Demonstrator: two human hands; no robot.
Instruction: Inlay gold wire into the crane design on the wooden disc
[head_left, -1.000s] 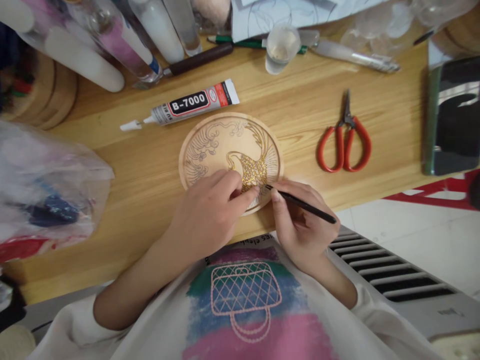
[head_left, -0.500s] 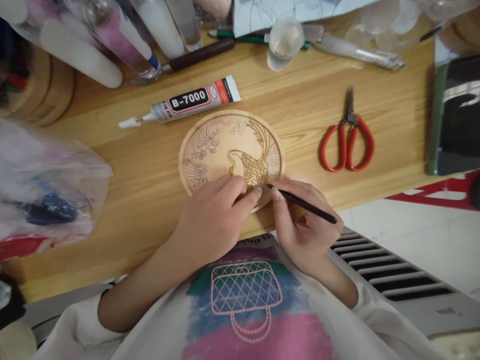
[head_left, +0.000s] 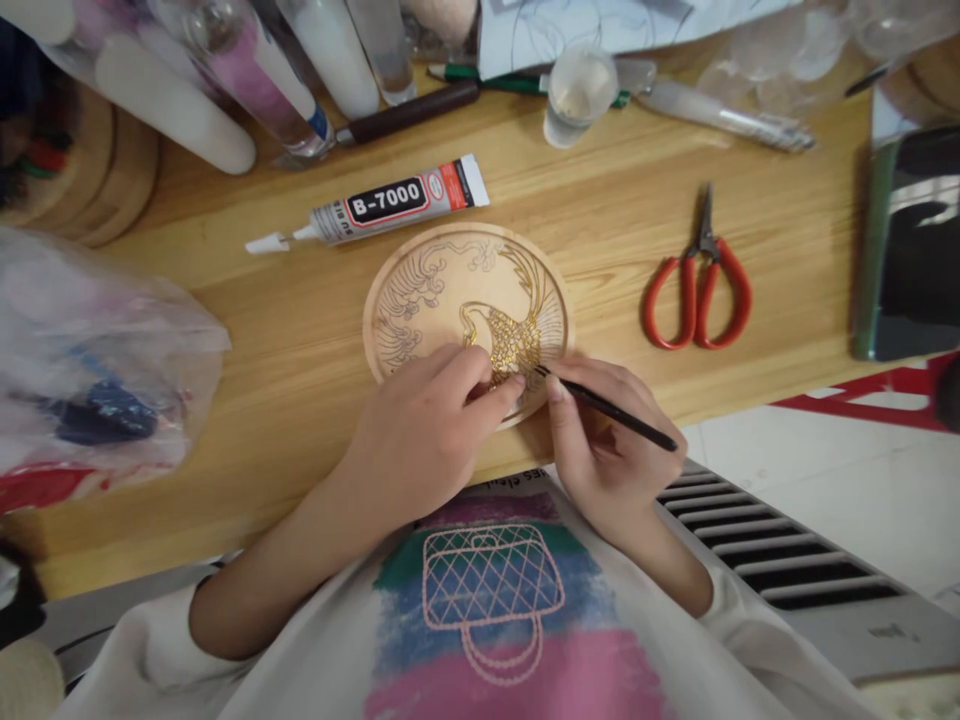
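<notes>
A round wooden plate lies on the table, with a crane-like bird and waves drawn on it in dark lines. Gold wire follows the bird's body and some tail lines. My left hand rests on the plate's near edge, fingers curled and thumb and forefinger close together over the gold part; whatever they pinch is too small to make out. Black tweezers are gripped in my right hand, like a pen. Their tips touch or hover just above the plate's right side, beside my left fingertips.
Behind the plate lies a B-7000 glue tube. Red-handled pliers and a phone are on the right. A small plastic cup, pens and bottles line the back. A plastic bag sits at left.
The table and its things appear shifted slightly right and down as the view moves. Both hands keep nearly the same pose, with the tweezers still at the plate's right side.
</notes>
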